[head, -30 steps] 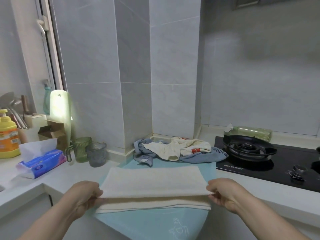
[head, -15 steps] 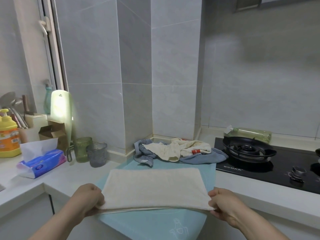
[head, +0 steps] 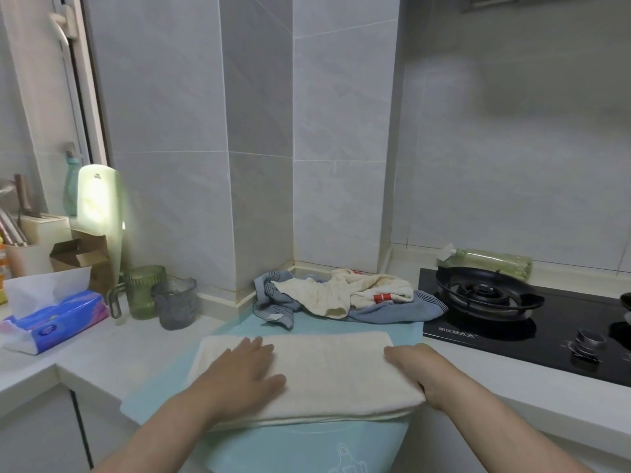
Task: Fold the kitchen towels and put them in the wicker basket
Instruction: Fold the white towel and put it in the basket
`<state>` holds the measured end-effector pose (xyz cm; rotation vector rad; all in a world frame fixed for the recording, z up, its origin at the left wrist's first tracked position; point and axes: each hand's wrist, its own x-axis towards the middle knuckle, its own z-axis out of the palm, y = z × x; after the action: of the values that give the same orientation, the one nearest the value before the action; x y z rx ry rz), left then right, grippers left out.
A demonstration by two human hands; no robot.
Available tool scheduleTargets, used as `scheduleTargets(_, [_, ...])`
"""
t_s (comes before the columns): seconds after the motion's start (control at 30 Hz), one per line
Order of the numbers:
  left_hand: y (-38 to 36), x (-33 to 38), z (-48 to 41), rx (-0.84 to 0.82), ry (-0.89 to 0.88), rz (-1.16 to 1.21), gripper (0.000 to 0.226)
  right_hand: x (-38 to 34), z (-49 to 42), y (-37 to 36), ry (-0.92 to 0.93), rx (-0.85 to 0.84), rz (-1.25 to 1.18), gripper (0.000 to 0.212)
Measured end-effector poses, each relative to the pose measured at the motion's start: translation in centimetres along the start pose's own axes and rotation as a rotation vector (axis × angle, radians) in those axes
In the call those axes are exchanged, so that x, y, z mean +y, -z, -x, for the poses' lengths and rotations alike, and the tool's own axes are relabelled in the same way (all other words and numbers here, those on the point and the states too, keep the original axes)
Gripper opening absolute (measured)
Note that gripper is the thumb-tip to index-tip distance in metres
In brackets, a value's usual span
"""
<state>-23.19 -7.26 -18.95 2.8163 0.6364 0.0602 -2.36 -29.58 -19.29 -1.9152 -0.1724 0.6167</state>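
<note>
- While the folded cream towel [head: 327,373] lay flat across the light-blue mat [head: 307,445], both hands were on it.
- The towel was a long, layered rectangle, and its near edge sat close to where the mat hung over the counter front.
- The left hand [head: 239,373] rested palm down on the towel's left half, over the left part of the mat, with its fingers straight and spread, holding nothing.
- The right hand [head: 415,367] lay at the towel's right end, near the mat's right edge, with its fingers on top of the cloth. I could not tell whether the thumb hooked under the edge, so its grip was unclear.
- A pile of unfolded towels [head: 341,295], cream over blue-grey, sat crumpled on the far end of the mat against the tiled corner.
- Just right of the mat was a black gas hob [head: 532,339] with a burner [head: 485,295] on it.
- A green bottle [head: 491,262] lay on its side behind the hob, well right of the mat.
- Left of the mat's far corner stood a grey glass cup [head: 176,307] and, just beside it, a green glass mug [head: 143,291].
- Farther left of the mat a blue tissue pack [head: 54,322] lay on the white countertop [head: 102,353].
- Behind the mug, a pale green cutting board [head: 97,203] stood upright beside an open cardboard box [head: 80,257].
</note>
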Motion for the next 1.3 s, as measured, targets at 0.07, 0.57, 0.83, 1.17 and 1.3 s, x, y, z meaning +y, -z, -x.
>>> scheduleTargets(0.07, [-1.0, 0.6, -0.6, -0.079, -0.008, -0.071, 0.083, -0.4, -0.4, -0.1, -0.021, -0.052, -0.043, 0.023])
scheduleTargets(0.57, [-2.7, 5.7, -3.4, -0.198, -0.114, -0.133, 0.127, -2.3, 0.0, 5.1, 0.137, -0.006, -0.078, 0.017])
scheduleTargets(0.83, [-3.0, 6.2, -3.5, -0.192, -0.109, -0.146, 0.116, -4.8, 0.9, 5.1, 0.165, -0.09, -0.16, 0.006])
scheduleTargets(1.17, [-0.6, 2.2, -1.0, 0.403, 0.111, 0.822, 0.044, -10.6, 3.4, -2.6, 0.343, -0.209, 0.048, 0.016])
scheduleTargets(1.3, [0.0, 0.1, -1.1, 0.456, 0.362, 1.214, 0.04, -10.2, 3.9, -8.5, 0.382, -0.283, 0.15, 0.011])
